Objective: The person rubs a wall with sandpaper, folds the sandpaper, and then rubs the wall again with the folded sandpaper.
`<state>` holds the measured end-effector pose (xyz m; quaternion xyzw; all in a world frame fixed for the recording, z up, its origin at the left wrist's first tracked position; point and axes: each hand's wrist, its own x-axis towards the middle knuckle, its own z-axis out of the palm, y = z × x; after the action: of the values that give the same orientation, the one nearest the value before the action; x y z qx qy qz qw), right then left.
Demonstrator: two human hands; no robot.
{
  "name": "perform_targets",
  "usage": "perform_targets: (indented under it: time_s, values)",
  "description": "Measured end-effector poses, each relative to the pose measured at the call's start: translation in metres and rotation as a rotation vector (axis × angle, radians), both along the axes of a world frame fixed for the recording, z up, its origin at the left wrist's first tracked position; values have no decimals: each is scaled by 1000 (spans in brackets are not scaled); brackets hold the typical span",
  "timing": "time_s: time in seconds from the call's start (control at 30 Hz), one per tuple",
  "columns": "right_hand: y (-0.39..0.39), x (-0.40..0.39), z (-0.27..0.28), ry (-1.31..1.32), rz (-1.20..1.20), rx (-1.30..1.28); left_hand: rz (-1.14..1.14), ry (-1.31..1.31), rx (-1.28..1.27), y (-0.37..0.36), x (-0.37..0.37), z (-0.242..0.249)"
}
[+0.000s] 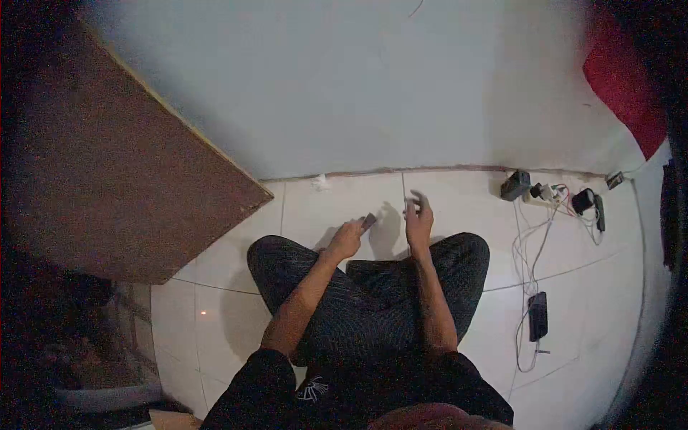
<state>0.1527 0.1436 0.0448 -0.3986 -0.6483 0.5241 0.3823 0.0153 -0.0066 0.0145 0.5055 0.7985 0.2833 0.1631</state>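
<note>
My left hand (346, 240) is closed around a small dark, flat-ended object (368, 221) whose kind I cannot make out. The object points up and to the right, above the tiled floor. To its right, my right hand (418, 223) is raised over the floor with its fingers curved and apart. I see nothing plainly held in it, though the fingertips are blurred. Both forearms rest over my crossed legs (373, 301) in dark patterned trousers.
A white wall (344, 86) rises ahead, with a small white scrap (320, 182) at its foot. A brown board (129, 165) stands at the left. On the right lie a power strip with plugs (548, 192), a dark cube (514, 185), cables (530, 247) and a black device (537, 316).
</note>
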Motion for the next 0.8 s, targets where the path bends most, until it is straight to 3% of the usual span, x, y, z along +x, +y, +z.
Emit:
perform_targets:
  time_s: [0.07,0.13,0.23,0.43,0.63,0.7,0.73,0.8]
  values:
    - [15,-9,36,96,58,100,-128,-70,-321,-2,9,31]
    - [32,-27,76,92,113,206,-181,-191,-271,7,5,21]
    - [51,-54,124,107,137,311,-216,-35,-172,12,5,24]
    - [80,-99,115,-27,55,565,-186,-123,-282,17,5,40]
    - [66,-98,127,-85,71,552,-251,-119,-235,23,6,40]
    - [64,-93,137,60,138,262,-231,-143,-227,22,8,47]
    - [65,-91,139,52,149,258,-213,-158,-220,21,8,46]
    - [69,-88,143,338,233,20,-211,-139,-212,19,9,43]
